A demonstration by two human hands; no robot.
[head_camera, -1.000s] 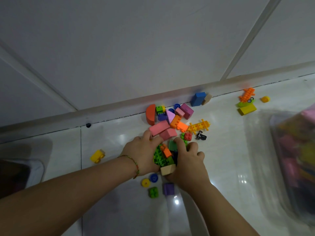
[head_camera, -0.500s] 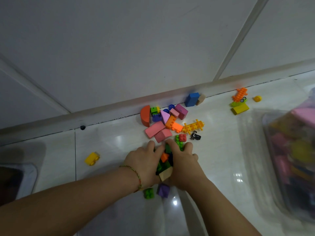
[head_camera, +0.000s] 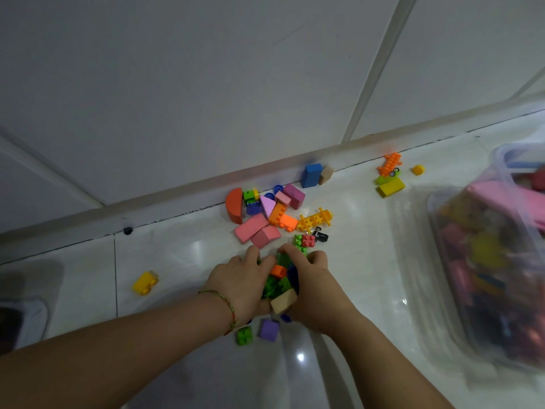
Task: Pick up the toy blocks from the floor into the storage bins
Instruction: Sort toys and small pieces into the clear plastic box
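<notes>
Plastic and see-through, the storage bin point(head_camera: 442, 246) stands at the right edge, already holding many blocks. It shows more fully than a second ago, since the view has swung toward it. On the white tiled floor point(head_camera: 177, 261) the two hands have drawn together and come nearer. The left hand point(head_camera: 241, 284) and the right hand point(head_camera: 315, 290) now clasp one handful of blocks point(head_camera: 280, 283) between them. A second ago they lay spread over it, fingertips against the pink blocks point(head_camera: 252, 228), which now lie just beyond them on the far side. My reading is that the scoop is gathered and the carry right to the bin comes next.

Both hands face palm to palm, fingers curled round the handful and pressing it from either side. Whether it has left the floor I cannot tell. A purple block point(head_camera: 269, 330) and a green block point(head_camera: 244, 335) lie loose under the wrists. A yellow block point(head_camera: 145, 282) sits well off to the left.
</notes>
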